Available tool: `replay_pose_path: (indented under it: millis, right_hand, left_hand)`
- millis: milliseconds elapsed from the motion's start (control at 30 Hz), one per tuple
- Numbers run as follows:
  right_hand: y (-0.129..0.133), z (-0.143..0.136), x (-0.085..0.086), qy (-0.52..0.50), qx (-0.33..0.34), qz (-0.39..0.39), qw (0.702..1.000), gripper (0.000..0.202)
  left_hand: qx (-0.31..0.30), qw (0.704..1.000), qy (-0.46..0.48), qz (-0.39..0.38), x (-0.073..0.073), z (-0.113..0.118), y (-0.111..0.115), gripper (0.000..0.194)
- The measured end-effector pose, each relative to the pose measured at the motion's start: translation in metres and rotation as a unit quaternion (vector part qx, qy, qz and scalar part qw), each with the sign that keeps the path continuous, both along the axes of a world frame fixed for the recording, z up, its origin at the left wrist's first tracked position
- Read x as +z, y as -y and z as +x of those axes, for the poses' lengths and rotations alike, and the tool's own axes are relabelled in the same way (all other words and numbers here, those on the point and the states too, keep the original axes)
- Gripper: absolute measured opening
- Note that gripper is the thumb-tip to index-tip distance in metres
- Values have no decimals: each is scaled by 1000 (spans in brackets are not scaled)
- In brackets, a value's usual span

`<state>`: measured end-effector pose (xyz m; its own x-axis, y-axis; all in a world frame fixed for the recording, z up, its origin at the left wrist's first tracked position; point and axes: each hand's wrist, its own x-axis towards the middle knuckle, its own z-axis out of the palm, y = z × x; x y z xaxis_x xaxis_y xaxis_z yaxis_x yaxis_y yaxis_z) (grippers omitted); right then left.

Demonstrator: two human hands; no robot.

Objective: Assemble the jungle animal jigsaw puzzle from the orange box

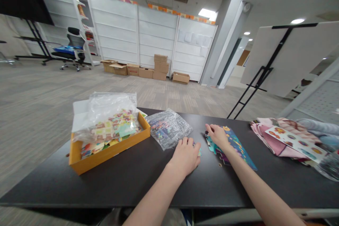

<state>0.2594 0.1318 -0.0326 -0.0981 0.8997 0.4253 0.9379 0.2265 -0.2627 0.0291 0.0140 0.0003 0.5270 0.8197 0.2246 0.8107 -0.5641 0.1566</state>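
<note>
Picture card (240, 146) (blue) slants lengthwise, far-left to near-right.

Teal and purple puzzle pieces (211, 146) lie beside a blue illustrated sheet (241, 147).

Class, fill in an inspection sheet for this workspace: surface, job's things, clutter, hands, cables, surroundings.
Surface: dark table, holding everything listed below except the surroundings.
Job's things: blue puzzle partly under the right arm; teal and purple pieces at its left edge; clear bag of pieces; open orange box with bagged pieces.
Clutter: pink cloth at right, a picture sheet on it.
Hands: left hand partly covers a small piece; right hand is at the puzzle's edge; grips unclear.
Cables: nothing seen.
Surroundings: shelves, cartons, chair, whiteboard.
</note>
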Motion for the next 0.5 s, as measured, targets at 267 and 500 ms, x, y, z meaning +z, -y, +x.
replay_pose_path:
  millis: [267, 500]
  right_hand:
    - [-2, -17, 13, -161, 55, -25, 985, 54]
    - [12, 17, 34, -102, 134, -187, 968, 44]
  left_hand:
    - [1, 1000, 4, -11, 5, -1, 0, 33]
    - [-2, 1000, 3, -23, 7, -1, 0, 32]
